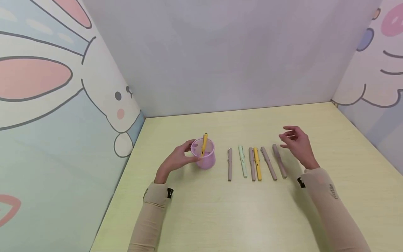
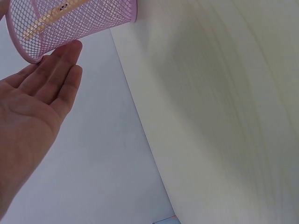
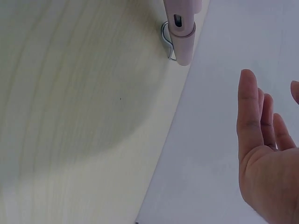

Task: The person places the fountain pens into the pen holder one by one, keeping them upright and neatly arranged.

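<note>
My left hand (image 1: 177, 159) holds a pink mesh pen holder (image 1: 206, 162) at its rim, thumb on the near side and fingers round the far side. Inside it a yellow pen (image 1: 204, 141) leans upright, its top above the rim. The left wrist view shows the fingers (image 2: 60, 77) against the mesh wall (image 2: 88, 21). My right hand (image 1: 297, 145) hovers with loosely bent fingers, holding nothing. Nearest to it lies a mauve pen (image 1: 279, 161), the rightmost of the row. That view from the right wrist shows a pinkish pen (image 3: 181, 32) with a metal clip, apart from the hand.
Between the hands lie a mauve pen (image 1: 230, 164), a mint green pen (image 1: 242, 161), another mauve pen (image 1: 252, 164), a yellow pen (image 1: 257, 163) beside it and a slanted mauve pen (image 1: 269, 163). Behind the pale wooden table (image 1: 201, 217) rises a plain wall (image 1: 226, 59).
</note>
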Available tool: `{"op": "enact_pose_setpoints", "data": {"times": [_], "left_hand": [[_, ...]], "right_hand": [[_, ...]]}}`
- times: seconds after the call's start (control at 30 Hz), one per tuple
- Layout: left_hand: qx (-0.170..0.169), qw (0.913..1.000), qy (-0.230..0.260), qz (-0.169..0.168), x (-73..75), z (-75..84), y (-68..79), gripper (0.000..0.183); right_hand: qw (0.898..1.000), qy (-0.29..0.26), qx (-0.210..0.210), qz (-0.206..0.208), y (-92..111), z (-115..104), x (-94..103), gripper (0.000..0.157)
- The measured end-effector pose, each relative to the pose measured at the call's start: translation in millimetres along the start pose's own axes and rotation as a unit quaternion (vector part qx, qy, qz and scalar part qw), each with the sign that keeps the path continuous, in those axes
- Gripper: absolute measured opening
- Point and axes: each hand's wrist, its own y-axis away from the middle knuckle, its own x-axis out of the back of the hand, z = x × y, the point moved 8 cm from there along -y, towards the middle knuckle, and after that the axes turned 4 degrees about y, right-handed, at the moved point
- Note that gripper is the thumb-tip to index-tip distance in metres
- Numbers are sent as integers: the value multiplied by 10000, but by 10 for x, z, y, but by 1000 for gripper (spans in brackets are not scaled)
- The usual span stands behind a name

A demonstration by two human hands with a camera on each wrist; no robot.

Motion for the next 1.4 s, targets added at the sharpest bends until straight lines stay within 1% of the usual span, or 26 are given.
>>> {"op": "enact_pose_setpoints", "data": {"times": [0.27,0.53,0.63,0.87,0.97,1.07,1.4], "left_hand": [[-7,10000,-2,-17,-4,-11,-9,81],[28,10000,2,-17,-1,-16,-7,81],[32,10000,28,-14,1,-12,-2,81],[74,10000,10,5,0,-16,5,81],[82,10000,2,7,0,-18,5,82],[69,10000,-7,13,2,-15,4,82],[54,10000,33,3,4,0,10,82]], "right_hand": [[9999,-87,-92,-103,18,39,33,27],[9991,226,-251,-270,39,106,63,27],[9984,337,-315,-335,37,140,71,31],[9966,498,-483,-455,43,194,67,48],[9957,553,-545,-502,51,201,63,53],[9947,564,-641,-566,57,210,56,55],[9914,593,-808,-843,43,301,23,54]]}}
